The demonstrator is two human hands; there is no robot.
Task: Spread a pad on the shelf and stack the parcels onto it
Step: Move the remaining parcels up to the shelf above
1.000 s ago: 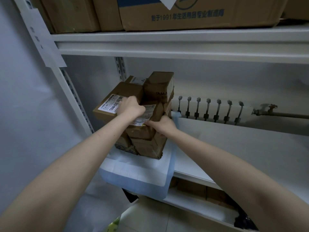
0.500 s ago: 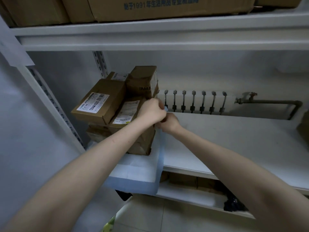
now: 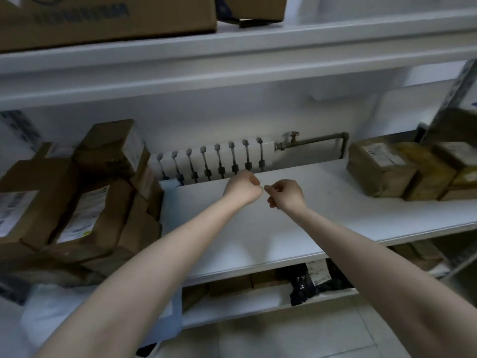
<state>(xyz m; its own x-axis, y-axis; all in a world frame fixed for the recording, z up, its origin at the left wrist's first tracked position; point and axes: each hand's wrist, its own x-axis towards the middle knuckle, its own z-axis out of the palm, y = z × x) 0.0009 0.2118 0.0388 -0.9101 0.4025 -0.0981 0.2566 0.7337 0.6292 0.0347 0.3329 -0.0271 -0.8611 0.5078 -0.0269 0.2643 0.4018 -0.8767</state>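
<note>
A stack of brown cardboard parcels (image 3: 85, 202) with white labels stands at the left end of the white shelf (image 3: 284, 228). It rests on a pale blue pad (image 3: 165, 321) whose front edge hangs over the shelf lip. My left hand (image 3: 242, 188) and my right hand (image 3: 285, 193) hover side by side over the bare middle of the shelf. Both have curled fingers and hold nothing. Another group of brown parcels (image 3: 402, 171) sits at the shelf's right end.
A white radiator (image 3: 219, 161) with a pipe runs along the back wall behind the shelf. Large cartons (image 3: 103, 19) fill the shelf above. Boxes and a black bag (image 3: 307, 285) lie on the lower shelf. A metal upright (image 3: 454, 99) stands at the right.
Both hands have left the parcel stack and moved right over the bare shelf. The view has swung right, bringing the right-end parcels into sight.
</note>
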